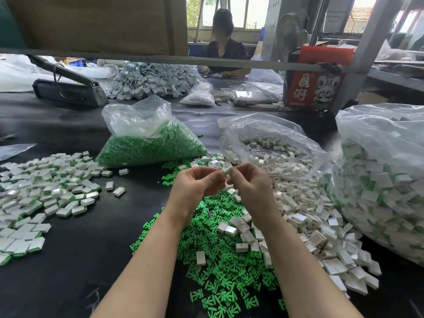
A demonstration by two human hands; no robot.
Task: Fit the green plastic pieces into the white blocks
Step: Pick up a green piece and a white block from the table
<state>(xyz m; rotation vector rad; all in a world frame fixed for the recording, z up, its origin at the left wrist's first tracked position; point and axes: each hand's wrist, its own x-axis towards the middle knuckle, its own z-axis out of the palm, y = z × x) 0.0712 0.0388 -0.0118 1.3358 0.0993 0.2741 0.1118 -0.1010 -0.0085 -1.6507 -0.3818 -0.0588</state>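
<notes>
Left hand [197,182] and right hand [249,183] pinched one white block [224,173] together above loose green pieces [218,255], red box [314,88] lettered 国潮, bagged green pieces [151,145] behind

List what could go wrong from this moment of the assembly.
1. The white block is pinched only at the fingertips of the left hand and right hand; it could slip into the loose green pieces below.
2. Unfilled white blocks spill into that green pile, so parts may get mixed.
</notes>
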